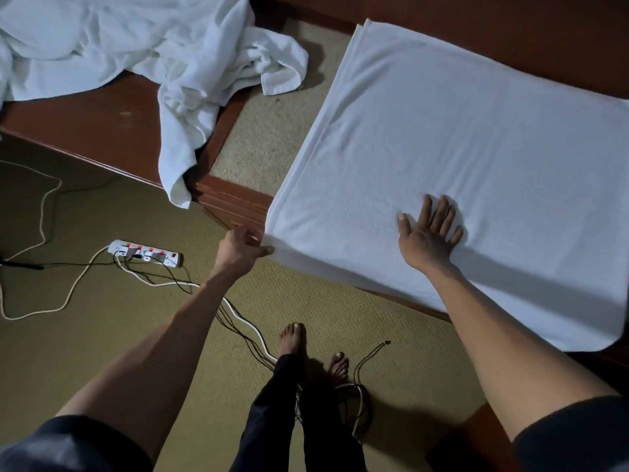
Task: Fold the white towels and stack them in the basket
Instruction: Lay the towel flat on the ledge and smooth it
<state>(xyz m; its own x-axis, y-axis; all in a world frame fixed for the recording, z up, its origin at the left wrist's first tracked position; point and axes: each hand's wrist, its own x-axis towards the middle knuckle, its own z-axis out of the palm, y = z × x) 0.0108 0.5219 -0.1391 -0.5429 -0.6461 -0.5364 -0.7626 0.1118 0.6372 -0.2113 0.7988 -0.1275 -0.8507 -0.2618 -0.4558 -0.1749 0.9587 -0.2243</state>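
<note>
A folded white towel (442, 148) lies flat on the brown tabletop (510, 25) at the right, its near edge hanging just over the front. The left hand (240, 248) has its grip pinched on the towel's near left corner, while the right hand (427, 238) rests palm down on the towel near that edge, its grip spread with fingers straight. A crumpled pile of towels (136, 39) sits on a second tabletop (102, 124) at the upper left, well apart, one end trailing off its edge above the carpet (102, 335), where a power strip (146, 253) and cables lie.
</note>
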